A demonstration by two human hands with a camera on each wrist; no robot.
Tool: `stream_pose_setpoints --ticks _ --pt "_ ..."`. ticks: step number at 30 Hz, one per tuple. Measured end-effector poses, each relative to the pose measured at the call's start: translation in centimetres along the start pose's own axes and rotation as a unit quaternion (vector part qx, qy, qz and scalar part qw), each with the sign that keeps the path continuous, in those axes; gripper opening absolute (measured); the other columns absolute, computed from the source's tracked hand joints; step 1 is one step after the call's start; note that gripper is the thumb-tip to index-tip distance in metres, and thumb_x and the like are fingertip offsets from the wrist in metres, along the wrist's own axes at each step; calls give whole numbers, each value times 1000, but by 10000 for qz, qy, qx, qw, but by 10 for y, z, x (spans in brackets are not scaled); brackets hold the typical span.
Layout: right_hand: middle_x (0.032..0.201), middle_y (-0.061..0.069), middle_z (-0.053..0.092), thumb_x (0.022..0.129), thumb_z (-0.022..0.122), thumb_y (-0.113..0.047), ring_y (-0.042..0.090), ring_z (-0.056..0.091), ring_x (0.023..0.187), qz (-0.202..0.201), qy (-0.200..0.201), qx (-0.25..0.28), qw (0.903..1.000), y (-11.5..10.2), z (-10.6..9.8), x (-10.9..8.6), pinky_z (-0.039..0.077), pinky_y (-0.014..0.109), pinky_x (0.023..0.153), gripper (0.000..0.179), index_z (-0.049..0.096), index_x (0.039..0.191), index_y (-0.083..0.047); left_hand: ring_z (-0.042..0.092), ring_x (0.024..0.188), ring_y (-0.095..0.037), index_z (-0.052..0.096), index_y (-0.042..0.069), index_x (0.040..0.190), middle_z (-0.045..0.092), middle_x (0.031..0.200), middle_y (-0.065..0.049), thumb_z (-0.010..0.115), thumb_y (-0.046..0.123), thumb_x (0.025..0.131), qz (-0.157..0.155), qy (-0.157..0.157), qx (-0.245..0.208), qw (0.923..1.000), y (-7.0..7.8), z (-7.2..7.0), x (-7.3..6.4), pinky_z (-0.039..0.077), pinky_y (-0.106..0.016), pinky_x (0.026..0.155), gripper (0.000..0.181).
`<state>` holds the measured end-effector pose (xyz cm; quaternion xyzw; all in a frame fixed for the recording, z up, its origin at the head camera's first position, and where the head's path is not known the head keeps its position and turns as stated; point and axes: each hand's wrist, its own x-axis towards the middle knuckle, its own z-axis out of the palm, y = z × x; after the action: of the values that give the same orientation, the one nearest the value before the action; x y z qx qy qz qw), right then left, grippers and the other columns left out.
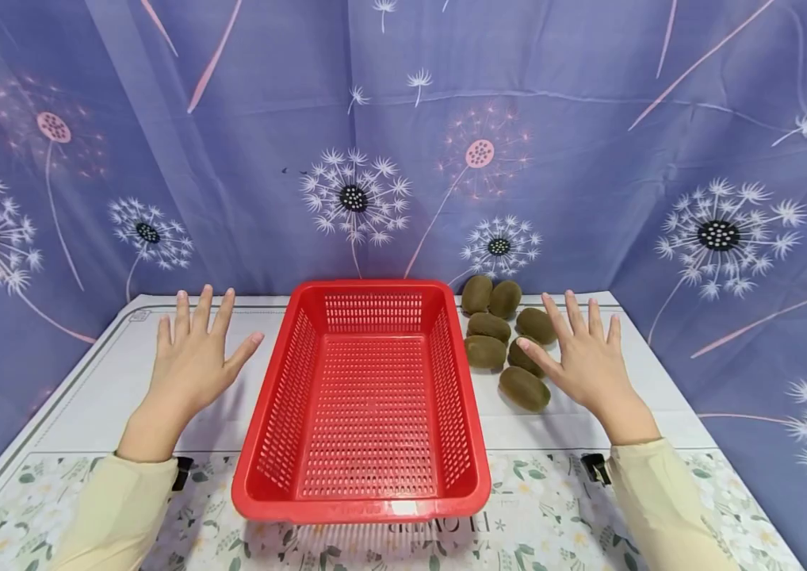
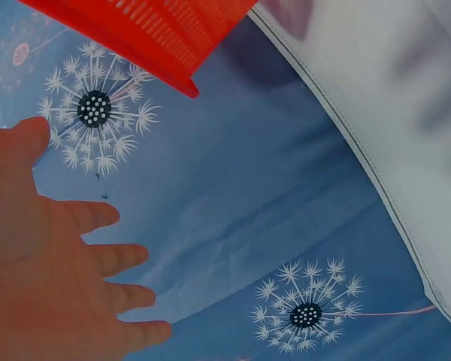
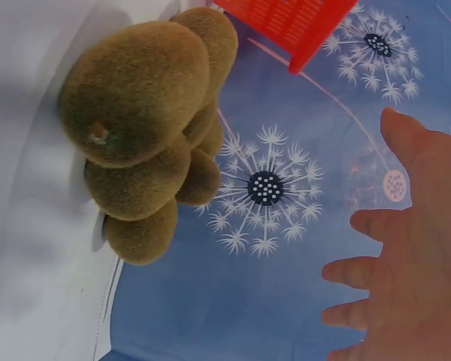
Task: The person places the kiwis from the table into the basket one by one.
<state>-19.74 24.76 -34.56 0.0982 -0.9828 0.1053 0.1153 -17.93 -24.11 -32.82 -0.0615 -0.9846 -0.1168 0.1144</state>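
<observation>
A red plastic basket (image 1: 361, 507) with slotted walls stands in the middle of the table, with nothing inside it. Several brown kiwis (image 1: 525, 388) lie in a loose group along its right side; the right wrist view shows the fuzzy kiwis (image 3: 135, 90) close up. My left hand (image 1: 193, 361) hovers left of the basket, fingers spread and straight, holding nothing. On the other side my right hand (image 1: 585, 361) is held over the table, fingers spread, its thumb overlapping one kiwi in the head view. In the right wrist view that hand (image 3: 421, 256) appears apart from the fruit.
A white mat (image 1: 89, 396) covers the back of the table and a flowered cloth (image 1: 553, 515) the front. Behind and beside the table hangs a purple curtain (image 1: 403, 47) with dandelion prints. Dark clips (image 1: 596, 468) sit near both sleeves.
</observation>
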Motion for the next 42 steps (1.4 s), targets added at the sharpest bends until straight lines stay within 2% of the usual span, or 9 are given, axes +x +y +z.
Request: stream_pose_setpoints --ticks 7,13,22,33,37,42 --pt "156 26 11 96 42 -59 51 0 141 -135 138 67 9998 -4 -7 3 -5 70 108 80 14 156 -14 -11 142 -45 14 7 155 9 156 -27 38 56 98 203 19 -314 9993 6 -4 -2 -8 -65 110 78" --pt "156 24 15 96 44 -57 50 6 141 -275 172 65 9995 -7 -12 5 0 69 108 78 17 155 -14 0 142 -47 14 6 154 17 154 -28 41 52 99 375 84 -541 9978 10 -4 -5 -5 -63 112 77" --pt "155 22 21 98 43 -54 48 11 141 -509 311 149 9981 -14 -16 6 3 65 111 74 20 155 -12 23 136 -51 25 -2 150 32 146 -31 56 34 97 709 395 -924 9924 13 -2 -7 15 -65 109 72" --pt "152 22 29 99 46 -48 48 18 140 -722 490 321 9957 -16 -10 7 8 63 112 70 24 154 -12 26 133 -52 22 -7 149 31 145 -36 58 21 97 743 -127 -1539 9852 15 2 -9 23 -66 106 70" --pt "152 23 30 99 46 -47 49 19 139 -789 480 433 9948 -17 -7 7 9 63 112 69 23 154 -12 25 133 -53 24 -8 148 31 145 -35 60 20 96 688 -271 -1634 9838 14 4 -9 24 -66 105 69" --pt "151 23 32 99 46 -47 49 20 139 -832 447 511 9942 -18 -4 8 11 63 112 69 23 154 -12 33 130 -52 31 -11 144 37 141 -35 62 21 94 676 -302 -1632 9838 14 9 -11 30 -65 103 67"
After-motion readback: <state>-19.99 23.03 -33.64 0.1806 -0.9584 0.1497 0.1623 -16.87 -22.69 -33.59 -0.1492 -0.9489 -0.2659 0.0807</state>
